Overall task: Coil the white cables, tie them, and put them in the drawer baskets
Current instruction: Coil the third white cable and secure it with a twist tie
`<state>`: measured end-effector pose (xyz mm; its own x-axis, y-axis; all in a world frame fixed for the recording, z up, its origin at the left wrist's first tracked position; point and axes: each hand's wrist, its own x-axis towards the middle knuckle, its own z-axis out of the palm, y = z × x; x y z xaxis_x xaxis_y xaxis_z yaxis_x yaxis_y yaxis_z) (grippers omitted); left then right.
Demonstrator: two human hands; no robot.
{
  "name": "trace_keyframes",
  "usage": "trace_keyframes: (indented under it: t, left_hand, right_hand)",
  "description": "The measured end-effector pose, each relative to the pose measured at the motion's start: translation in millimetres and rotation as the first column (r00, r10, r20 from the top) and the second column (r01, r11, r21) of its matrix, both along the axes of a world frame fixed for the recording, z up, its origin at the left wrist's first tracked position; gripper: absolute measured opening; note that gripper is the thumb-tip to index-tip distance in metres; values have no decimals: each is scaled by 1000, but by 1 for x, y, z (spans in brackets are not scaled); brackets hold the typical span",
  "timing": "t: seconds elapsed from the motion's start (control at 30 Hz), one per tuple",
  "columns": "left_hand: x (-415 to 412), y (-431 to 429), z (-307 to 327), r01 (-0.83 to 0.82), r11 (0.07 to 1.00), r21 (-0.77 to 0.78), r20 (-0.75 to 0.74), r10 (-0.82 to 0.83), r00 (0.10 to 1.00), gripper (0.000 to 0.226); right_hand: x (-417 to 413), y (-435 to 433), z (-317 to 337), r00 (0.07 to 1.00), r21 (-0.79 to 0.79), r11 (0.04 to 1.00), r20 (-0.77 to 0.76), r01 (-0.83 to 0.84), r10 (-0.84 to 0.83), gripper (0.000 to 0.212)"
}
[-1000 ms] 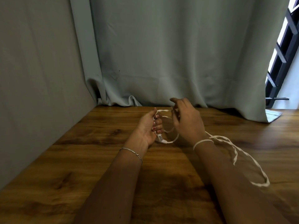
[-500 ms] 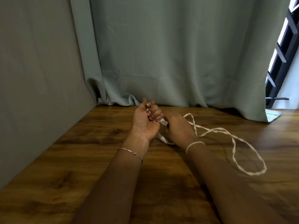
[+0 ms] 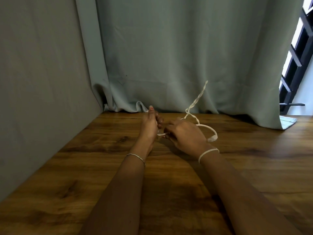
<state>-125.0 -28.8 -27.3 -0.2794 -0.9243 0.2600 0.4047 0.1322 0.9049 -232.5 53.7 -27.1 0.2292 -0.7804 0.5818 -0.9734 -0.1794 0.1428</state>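
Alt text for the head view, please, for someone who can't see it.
Two bare hands over a wooden table hold a white cable: the left hand grips part of it, the right hand pinches it close by, and a loose tail rises before a grey-green curtain. A white band circles the right wrist.

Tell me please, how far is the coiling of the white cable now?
Done: no finished, tied coil shows on the table. In hand: the left hand and the right hand both grip the white cable, and its loose tail rises before the curtain. Left: finish coiling, tie it, put it away; no drawer basket is in view.
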Motion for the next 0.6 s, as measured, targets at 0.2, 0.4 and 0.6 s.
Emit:
trace_keyframes:
  t: [0.2, 0.4, 0.6]
  left_hand:
    - [-8, 1, -7, -69, 956, -286, 494, 209, 844, 45]
    - [-6, 12, -9, 306, 948, -89, 709, -155, 687, 63]
    - [2, 20, -1, 571, 791, 221, 582, -577, 573, 77]
  right_hand:
    - [-18, 5, 7, 995, -92, 992, -28, 89, -92, 13]
    - [-33, 12, 10, 976, -67, 990, 187, 127, -113, 5]
    - [-43, 10, 8, 934, -48, 993, 347, 109, -85, 14]
